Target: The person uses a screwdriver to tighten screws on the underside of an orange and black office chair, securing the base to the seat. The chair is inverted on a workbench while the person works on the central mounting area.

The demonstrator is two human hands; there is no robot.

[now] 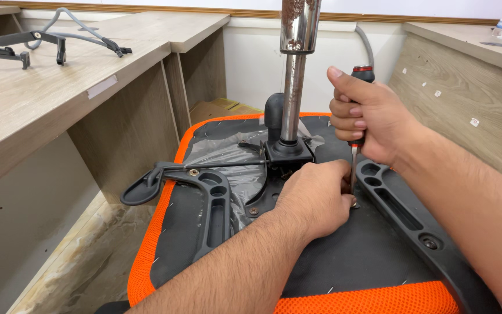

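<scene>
Person is driving a screw into the underside of an upturned orange-edged office chair seat (164, 232), working near the seat's centre. Right hand (370, 119), at about 2 o'clock from the seat mechanism, is wrapping all fingers closed around the red-and-black handle of a screwdriver (354, 157), holding it upright with the shaft pointing straight down. Left hand (315, 197) is resting at 6 o'clock of the chrome gas-lift column (293, 75), fingers curled closed by the shaft's lower end, seemingly steadying the tip; the screw itself is hidden behind them. Black armrest bracket (213, 200) is lying at 9 o'clock of the mechanism, another one (402, 209) at 3 o'clock. To do it well: keeping the shaft vertical, pressing down firmly, turning slowly so the tip isn't slipping out, fingertips staying clear of the blade.
</scene>
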